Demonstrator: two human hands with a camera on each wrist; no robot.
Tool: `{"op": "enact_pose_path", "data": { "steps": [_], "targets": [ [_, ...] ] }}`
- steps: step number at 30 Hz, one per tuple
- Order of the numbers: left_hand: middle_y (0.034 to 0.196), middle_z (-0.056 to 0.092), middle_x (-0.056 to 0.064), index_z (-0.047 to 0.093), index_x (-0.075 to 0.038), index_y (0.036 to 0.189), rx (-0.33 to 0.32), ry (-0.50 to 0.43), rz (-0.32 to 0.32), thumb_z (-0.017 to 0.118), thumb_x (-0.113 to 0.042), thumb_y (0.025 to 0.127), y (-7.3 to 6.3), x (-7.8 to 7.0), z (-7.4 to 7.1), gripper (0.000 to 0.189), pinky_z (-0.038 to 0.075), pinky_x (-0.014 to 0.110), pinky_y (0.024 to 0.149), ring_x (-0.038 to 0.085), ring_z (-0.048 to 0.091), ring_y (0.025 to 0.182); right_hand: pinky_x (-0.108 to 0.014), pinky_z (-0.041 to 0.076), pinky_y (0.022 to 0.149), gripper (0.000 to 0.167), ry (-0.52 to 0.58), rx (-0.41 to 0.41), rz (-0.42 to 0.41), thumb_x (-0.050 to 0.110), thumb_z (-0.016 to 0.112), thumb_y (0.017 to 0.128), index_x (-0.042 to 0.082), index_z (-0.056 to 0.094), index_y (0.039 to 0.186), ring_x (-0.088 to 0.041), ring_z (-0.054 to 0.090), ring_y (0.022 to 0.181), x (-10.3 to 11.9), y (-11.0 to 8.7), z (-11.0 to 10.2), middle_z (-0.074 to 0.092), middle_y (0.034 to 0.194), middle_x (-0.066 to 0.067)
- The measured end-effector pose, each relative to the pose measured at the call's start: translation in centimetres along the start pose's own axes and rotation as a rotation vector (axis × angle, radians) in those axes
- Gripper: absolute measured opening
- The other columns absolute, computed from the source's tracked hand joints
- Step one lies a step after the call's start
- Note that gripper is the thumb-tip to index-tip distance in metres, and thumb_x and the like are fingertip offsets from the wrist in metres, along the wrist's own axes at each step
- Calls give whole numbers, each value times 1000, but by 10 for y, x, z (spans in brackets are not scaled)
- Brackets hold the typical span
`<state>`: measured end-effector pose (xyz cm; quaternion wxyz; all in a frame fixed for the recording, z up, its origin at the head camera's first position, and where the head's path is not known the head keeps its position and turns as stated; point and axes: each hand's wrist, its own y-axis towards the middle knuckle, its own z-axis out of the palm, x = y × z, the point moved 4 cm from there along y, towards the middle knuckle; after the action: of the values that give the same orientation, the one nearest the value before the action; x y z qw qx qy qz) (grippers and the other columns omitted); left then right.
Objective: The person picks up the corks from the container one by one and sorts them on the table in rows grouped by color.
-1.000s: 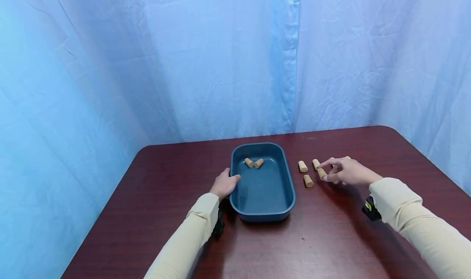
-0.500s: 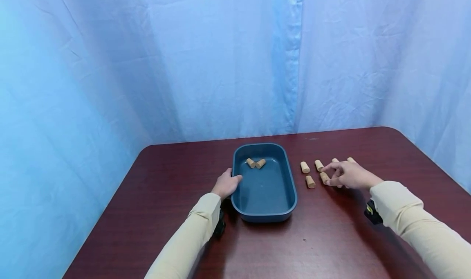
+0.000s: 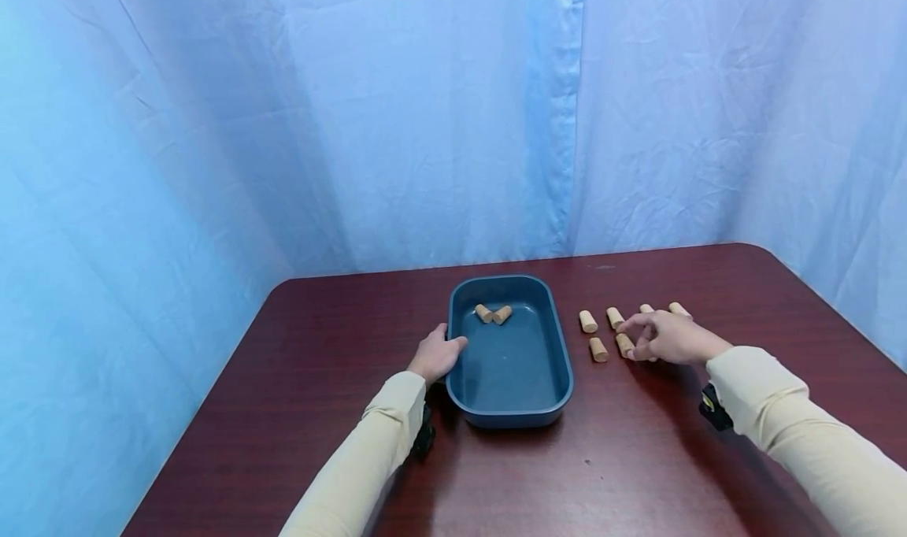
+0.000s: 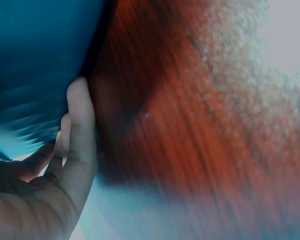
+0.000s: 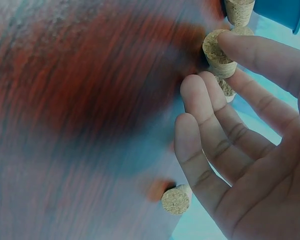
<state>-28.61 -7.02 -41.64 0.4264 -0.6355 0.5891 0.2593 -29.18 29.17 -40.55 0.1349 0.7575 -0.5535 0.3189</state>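
Note:
My left hand (image 3: 435, 354) grips the left wall of a deep dark-blue tray (image 3: 510, 420), thumb over the rim and fingers along the outside, as the left wrist view also shows. Two tapered corks lie inside near the far end, a left cork (image 3: 484, 313) and a right cork (image 3: 502, 315), their near ends together. To the right of the tray, my right hand (image 3: 669, 338) pinches a cork (image 5: 220, 55) between thumb and index finger, low at the table. The other fingers are loosely bent and hold nothing.
Several more corks lie on the dark red table (image 3: 340, 348) in two rough rows: a near cork (image 3: 598, 349) beside the pinched one, and a far row from a left cork (image 3: 588, 321) to a right cork (image 3: 679, 310). Light-blue curtains (image 3: 425, 127) surround the table's back and sides.
My right hand has brought the pinched cork slightly nearer, away from the far-row cork it overlapped, level with the near cork. The left hand keeps its grip on the tray. The head view shifted slightly.

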Motion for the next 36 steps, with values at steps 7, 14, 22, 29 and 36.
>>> {"op": "enact_pose_path", "data": {
  "steps": [7,14,22,29,36],
  "targets": [
    [146,49,25,39,0,152,0,-13,1,47,-21,104,1,0,0,54,45,59,103,42,54,126,-34,45,64,39,-32,-5,5,-4,68,85,-8,64,123,-56,34,137,3,-2,-1,71,103,-22],
    [147,48,26,38,1,152,2,-12,8,48,-21,104,0,0,0,54,45,60,103,43,53,127,-42,42,78,35,-87,-6,22,1,72,85,-3,67,119,-51,45,125,3,-1,-2,41,142,-43],
    [146,49,26,39,1,151,-9,-7,3,49,-21,103,1,1,0,54,45,60,103,43,54,126,-34,41,64,38,-69,14,13,-2,68,87,-9,61,124,-18,52,68,8,-2,-2,64,96,-15],
    [146,49,26,39,1,152,-10,-9,0,49,-21,104,2,1,0,54,45,60,103,43,54,126,-34,42,64,37,-75,12,16,0,70,88,-8,62,124,-18,52,68,9,-3,-1,59,113,-29],
    [146,49,26,39,1,152,-6,-11,5,48,-20,104,1,1,0,53,45,60,103,43,53,127,-37,39,73,35,-113,8,8,7,73,88,-4,65,121,-27,45,88,6,-3,-3,59,76,1]
  ]
}}
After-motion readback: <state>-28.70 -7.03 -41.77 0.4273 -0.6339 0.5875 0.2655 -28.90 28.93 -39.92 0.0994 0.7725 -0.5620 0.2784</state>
